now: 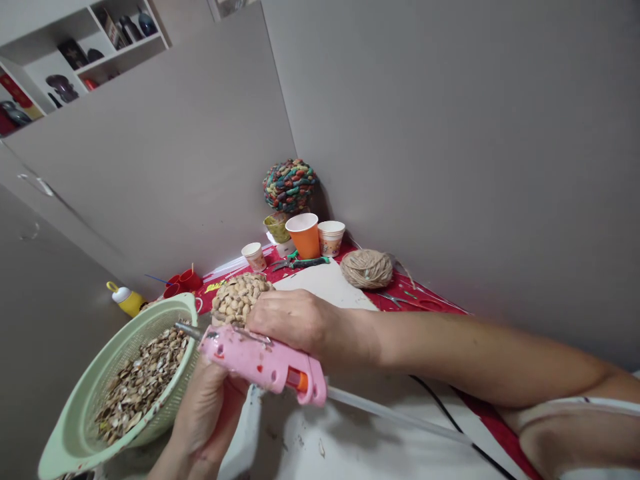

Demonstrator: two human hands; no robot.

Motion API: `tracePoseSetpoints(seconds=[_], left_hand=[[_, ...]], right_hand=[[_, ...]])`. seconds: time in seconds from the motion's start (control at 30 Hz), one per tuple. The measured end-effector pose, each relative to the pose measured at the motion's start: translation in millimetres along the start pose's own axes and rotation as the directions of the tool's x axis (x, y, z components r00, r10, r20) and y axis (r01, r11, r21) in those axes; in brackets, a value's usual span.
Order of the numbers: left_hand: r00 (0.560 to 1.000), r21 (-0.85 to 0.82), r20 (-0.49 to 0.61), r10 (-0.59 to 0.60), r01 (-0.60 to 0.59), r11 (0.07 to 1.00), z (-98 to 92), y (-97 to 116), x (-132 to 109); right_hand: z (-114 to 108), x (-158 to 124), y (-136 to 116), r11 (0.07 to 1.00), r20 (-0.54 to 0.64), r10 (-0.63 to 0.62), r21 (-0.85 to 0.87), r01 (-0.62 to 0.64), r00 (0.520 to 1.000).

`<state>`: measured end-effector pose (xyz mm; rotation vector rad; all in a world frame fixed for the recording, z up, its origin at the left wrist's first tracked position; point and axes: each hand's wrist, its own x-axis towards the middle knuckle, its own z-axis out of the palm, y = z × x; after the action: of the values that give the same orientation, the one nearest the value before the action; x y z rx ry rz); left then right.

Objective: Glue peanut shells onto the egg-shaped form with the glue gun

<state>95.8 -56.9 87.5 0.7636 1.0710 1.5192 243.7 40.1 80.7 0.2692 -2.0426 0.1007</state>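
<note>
In the head view my right hand (300, 320) reaches in from the right, palm down, closed on a pink glue gun (260, 360). Its handle is hidden beneath my fingers; the metal nozzle points left and a clear glue stick (395, 413) sticks out behind. From below comes my left hand (213, 407), partly covered by the gun, at a ball covered in pale nut shells (240, 297). It appears to grip the ball from beneath, though most of its fingers are hidden. The nozzle tip reaches over the rim of a green colander (75, 427) with loose shells (145, 380) in it.
Behind stand an orange cup (303, 237), paper cups (331, 239) and a multicoloured ball (290, 185) against grey walls. Green-handled pruning shears (303, 263), twine (367, 268) and red cups (190, 279) lie around. A black cord (440, 403) runs under my right arm.
</note>
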Motion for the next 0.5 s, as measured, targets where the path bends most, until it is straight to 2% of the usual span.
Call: tracePoseSetpoints(seconds=[0.1, 0.17, 0.23, 0.3, 0.37, 0.43, 0.5], left_hand=[[1.000, -0.044, -0.003, -0.020, 0.020, 0.999, 0.1, 1, -3], [0.997, -0.060, 0.035, -0.074, 0.076, 0.995, -1.6, 3, -6], [0.990, -0.077, 0.073, -0.117, 0.122, 0.990, -3.9, 7, -9], [0.991, -0.118, 0.079, -0.112, 0.121, 0.986, -6.0, 10, -10], [0.994, -0.174, 0.063, -0.090, 0.100, 0.980, -7.7, 13, -10], [0.995, -0.225, 0.039, -0.087, 0.093, 0.970, -9.2, 15, -7], [0.996, -0.260, 0.019, -0.092, 0.094, 0.961, -10.8, 16, -4]], right_hand=[[0, 0, -2, 1.000, -0.034, 0.002, -0.007, -0.002, 0.999], [-3, 0, -2, 0.996, -0.095, 0.083, 0.025, -0.081, 0.992], [-8, 1, 0, 0.977, -0.167, 0.212, 0.032, -0.210, 0.963], [-17, 5, 3, 0.924, -0.175, 0.381, 0.039, -0.381, 0.908], [-27, 10, 3, 0.835, -0.101, 0.550, 0.096, -0.542, 0.829], [-39, 15, 2, 0.748, -0.017, 0.652, 0.173, -0.640, 0.758], [-50, 20, -1, 0.690, 0.068, 0.689, 0.242, -0.682, 0.722]])
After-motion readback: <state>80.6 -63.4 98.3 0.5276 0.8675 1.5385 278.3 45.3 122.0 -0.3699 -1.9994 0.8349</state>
